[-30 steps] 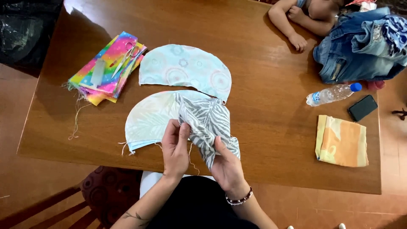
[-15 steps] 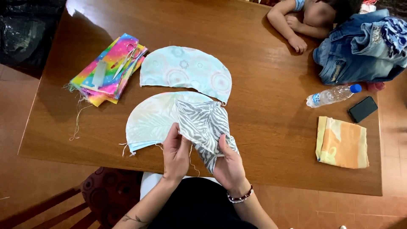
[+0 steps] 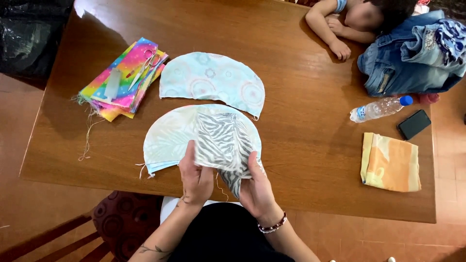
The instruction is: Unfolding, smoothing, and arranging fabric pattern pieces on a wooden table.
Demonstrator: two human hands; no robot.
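Left hand and right hand, each with its grip pinched on the near edge of a grey zebra-striped fabric piece: the left fingers are folded over its near-left corner, the right thumb and fingers clamp its near-right edge, where a flap hangs down past the worktop edge. The striped piece runs with its long axis from near to far, its far end pointing away from the person. It rests on a pale leaf-print half-round fabric, whose straight edge faces near-left and whose curved edge faces far-right; loose threads trail from its near-left corner.

Just beyond, apart by a narrow strip of wood, lies a second half-round fabric with circle print, long axis left to right, curved edge far. To the far left, a stack of rainbow-coloured cloth carries a pair of scissors.

To the right, well apart: a plastic water bottle lying on its side, blue cap to the right; a dark phone; a folded orange-and-yellow cloth; a heap of denim at the far right corner. Another person's arm rests on the far edge. Nothing lies between the hands and the fabrics.
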